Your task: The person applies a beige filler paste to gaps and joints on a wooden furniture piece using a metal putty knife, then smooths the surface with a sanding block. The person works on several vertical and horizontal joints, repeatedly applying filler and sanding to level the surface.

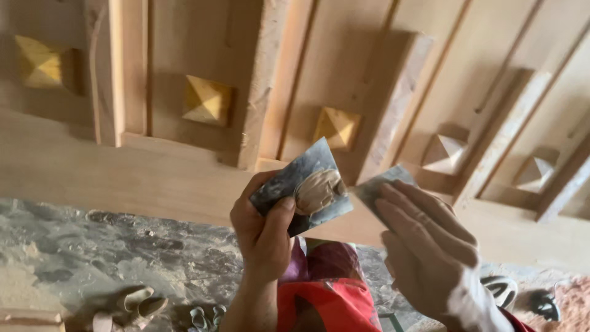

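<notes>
left hand point(264, 230) – clamped on metal plate point(289, 184) bearing tan putty point(318, 190) | right hand point(427, 246) – fingers flat, pinching scraper blade point(376, 187) | behind: carved wooden panel point(184, 166)

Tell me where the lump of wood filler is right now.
In the head view, the lump of filler sits on the metal scraper held by the left hand, near the picture's middle, just left of the right hand, before the wooden panel.
</notes>
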